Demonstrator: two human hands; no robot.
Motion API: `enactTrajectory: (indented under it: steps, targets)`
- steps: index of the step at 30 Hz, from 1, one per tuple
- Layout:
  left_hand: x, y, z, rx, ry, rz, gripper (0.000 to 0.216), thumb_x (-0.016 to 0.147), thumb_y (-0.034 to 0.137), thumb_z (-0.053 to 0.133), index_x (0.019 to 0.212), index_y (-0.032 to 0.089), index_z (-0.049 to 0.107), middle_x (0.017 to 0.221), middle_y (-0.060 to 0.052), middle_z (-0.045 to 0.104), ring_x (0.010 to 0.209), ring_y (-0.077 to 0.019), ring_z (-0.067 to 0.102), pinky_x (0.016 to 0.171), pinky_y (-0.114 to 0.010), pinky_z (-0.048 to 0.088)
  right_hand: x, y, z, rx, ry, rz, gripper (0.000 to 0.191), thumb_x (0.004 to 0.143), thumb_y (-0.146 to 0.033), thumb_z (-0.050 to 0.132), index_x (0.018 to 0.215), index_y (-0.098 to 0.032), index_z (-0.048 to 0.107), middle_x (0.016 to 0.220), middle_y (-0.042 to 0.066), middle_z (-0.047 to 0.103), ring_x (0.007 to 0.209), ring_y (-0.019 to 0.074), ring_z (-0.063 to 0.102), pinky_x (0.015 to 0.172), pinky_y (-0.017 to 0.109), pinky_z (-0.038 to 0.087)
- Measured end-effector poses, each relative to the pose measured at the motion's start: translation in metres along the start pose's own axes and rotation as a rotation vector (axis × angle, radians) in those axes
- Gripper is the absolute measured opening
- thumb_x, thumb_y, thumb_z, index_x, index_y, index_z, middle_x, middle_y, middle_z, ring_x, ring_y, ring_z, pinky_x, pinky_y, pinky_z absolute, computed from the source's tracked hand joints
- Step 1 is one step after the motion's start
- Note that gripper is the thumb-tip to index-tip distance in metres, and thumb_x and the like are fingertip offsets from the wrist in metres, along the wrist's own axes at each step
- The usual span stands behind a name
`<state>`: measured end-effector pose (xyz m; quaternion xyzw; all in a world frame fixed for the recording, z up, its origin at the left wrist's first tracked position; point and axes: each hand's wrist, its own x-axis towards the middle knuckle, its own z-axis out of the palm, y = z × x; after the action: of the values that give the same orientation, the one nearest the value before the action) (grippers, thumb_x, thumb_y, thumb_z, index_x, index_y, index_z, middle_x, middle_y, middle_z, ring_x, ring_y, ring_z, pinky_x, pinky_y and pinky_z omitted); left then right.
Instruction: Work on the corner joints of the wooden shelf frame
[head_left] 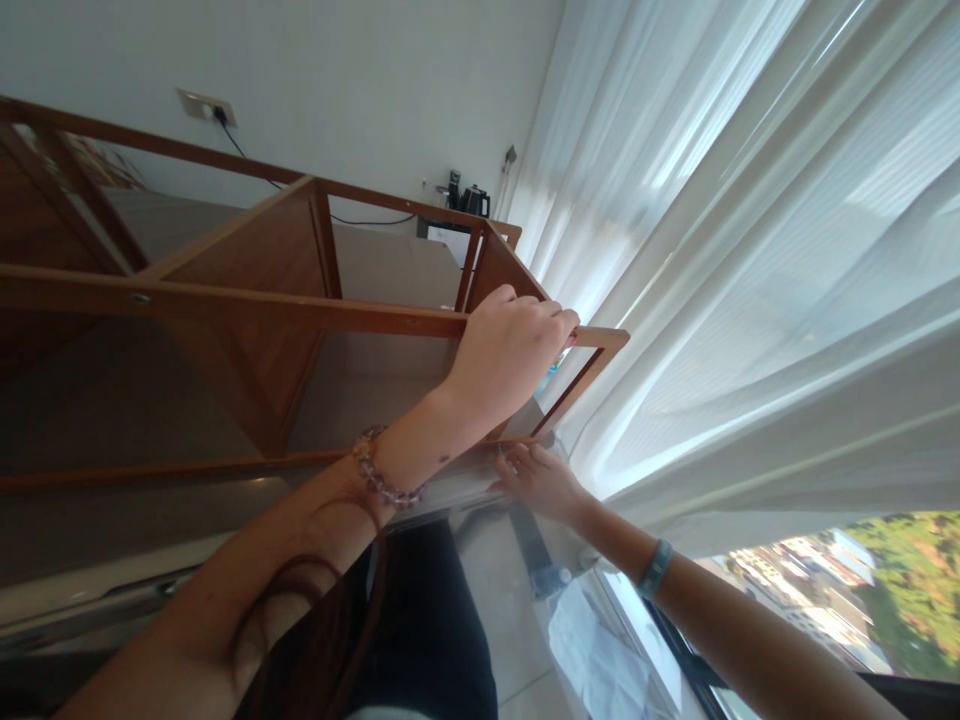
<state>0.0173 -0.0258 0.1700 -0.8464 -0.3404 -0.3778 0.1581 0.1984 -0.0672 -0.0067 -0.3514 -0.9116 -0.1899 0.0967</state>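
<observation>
A brown wooden shelf frame [360,316] with solid inner panels lies on its side across the view. My left hand [510,345], wearing a beaded bracelet [375,475] at the wrist, is wrapped over its upper rail near the right end. Lower down, my right hand [536,480] is at the bottom rail [517,440] close to the right corner, fingers curled together. A small thin thing seems to show at those fingertips, too blurred to name. A pale blue band [656,568] circles my right wrist.
White curtains [675,250] hang close on the right beside a window. A crumpled white sheet or bag [600,660] lies on the floor below. Behind the frame are a wall socket [208,107] with a cord and a black kettle [475,200].
</observation>
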Motion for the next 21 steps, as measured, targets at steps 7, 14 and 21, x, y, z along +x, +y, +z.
enactTrajectory:
  steps: [7, 14, 21]
  targets:
    - [0.000, 0.000, 0.000, 0.013, 0.004, -0.006, 0.024, 0.096, 0.022, 0.045, 0.090, 0.017, 0.068, 0.079, -0.004, 0.071, 0.074, -0.0193, 0.063, 0.069, -0.035, 0.031, -0.002, -0.006, -0.003, 0.050, -0.059, 0.043, 0.035, 0.102, -0.040, 0.035, 0.080, -0.023, 0.057, 0.062, 0.001, 0.054, 0.069, 0.0172, 0.050, 0.067, 0.030, 0.036]
    - [-0.001, 0.001, 0.000, 0.015, 0.016, 0.000, 0.024, 0.096, 0.022, 0.044, 0.094, 0.017, 0.068, 0.079, -0.005, 0.071, 0.075, -0.0197, 0.063, 0.070, -0.035, 0.032, 0.004, -0.005, -0.008, 0.109, -0.077, -0.019, 0.041, 0.103, -0.039, 0.032, 0.073, -0.023, 0.055, 0.064, 0.000, 0.054, 0.067, 0.0157, 0.049, 0.064, 0.030, 0.037]
    - [-0.001, 0.002, 0.003, 0.040, 0.031, -0.001, 0.024, 0.096, 0.022, 0.046, 0.092, 0.016, 0.068, 0.077, -0.004, 0.071, 0.074, -0.0193, 0.063, 0.070, -0.034, 0.031, 0.018, 0.014, -0.019, 0.179, -0.044, -0.238, 0.039, 0.102, -0.031, 0.040, 0.066, -0.021, 0.051, 0.063, -0.003, 0.053, 0.064, 0.0115, 0.045, 0.068, 0.027, 0.037]
